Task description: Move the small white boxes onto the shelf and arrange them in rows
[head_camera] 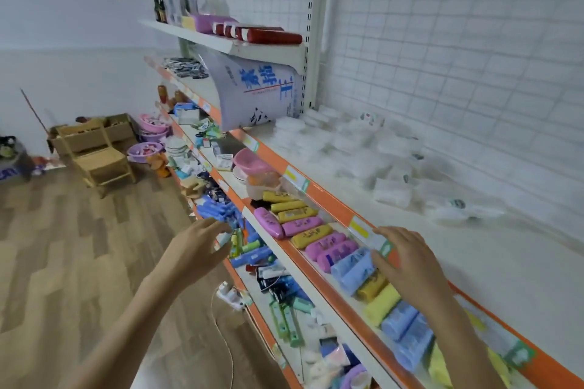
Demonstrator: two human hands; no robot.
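White small boxes [392, 193] lie blurred and scattered on the shelf [521, 262] at right of frame. Both hands are spread and hold nothing: left hand [202, 246] at lower centre, right hand [407, 259] over the shelf's orange edge.

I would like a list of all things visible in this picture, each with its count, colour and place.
small white boxes: many, blurred, white, scattered on the wide shelf by the wall
large white sack with blue print: one, leaning at that shelf's far end
oblong soap-like packs: many, pink, yellow and blue, in a row on the shelf below
pink plastic basin: one, same lower shelf
dark red rolls: several, top shelf
wooden chair: one, on the floor
left hand: open, holds nothing
right hand: open, at the orange shelf edge
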